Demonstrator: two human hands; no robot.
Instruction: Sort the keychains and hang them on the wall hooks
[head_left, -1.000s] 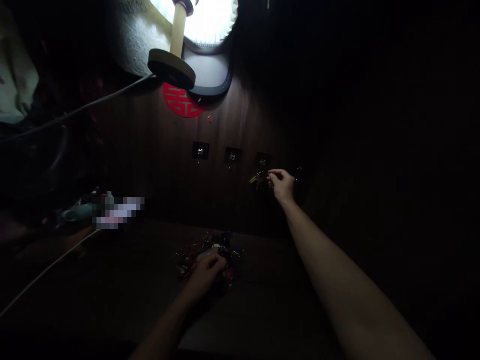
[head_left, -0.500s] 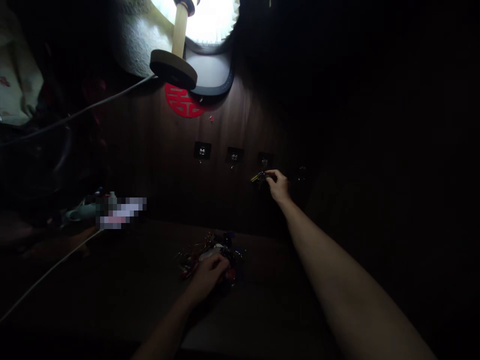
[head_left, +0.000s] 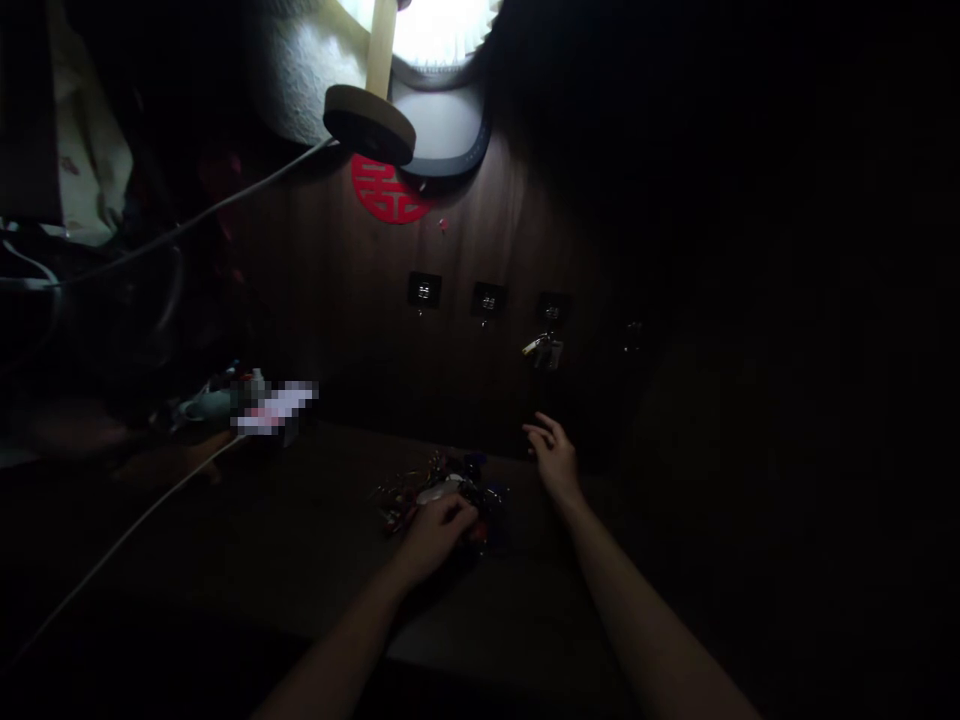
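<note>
On the dark wooden surface, my left hand (head_left: 442, 522) rests at a pile of small mixed items (head_left: 450, 488), some shiny, some red or blue, too dark to name singly. Its fingers are curled together, and what they pinch is hidden. My right hand (head_left: 555, 455) is in the air right of the pile, fingers apart and nothing in them. Above it, a small bunch (head_left: 547, 349) that looks like keys, with a pale yellow piece, hangs from the third wall hook (head_left: 553, 308). Two more hooks, a left one (head_left: 424, 290) and a middle one (head_left: 488, 299), carry nothing large.
A bright lamp (head_left: 442, 35) lights the wall from above, beside a wooden spool-like stand (head_left: 367, 125) with a white cable (head_left: 247, 190). A red round paper cut-out (head_left: 390, 195) is on the wall. Left lie a teal item (head_left: 210, 405) and a blurred-out pale object (head_left: 277, 407).
My right hand has let go of the key-like bunch, now hanging at the third hook, and has moved down. My left hand stays at the pile. The view has shifted slightly.
</note>
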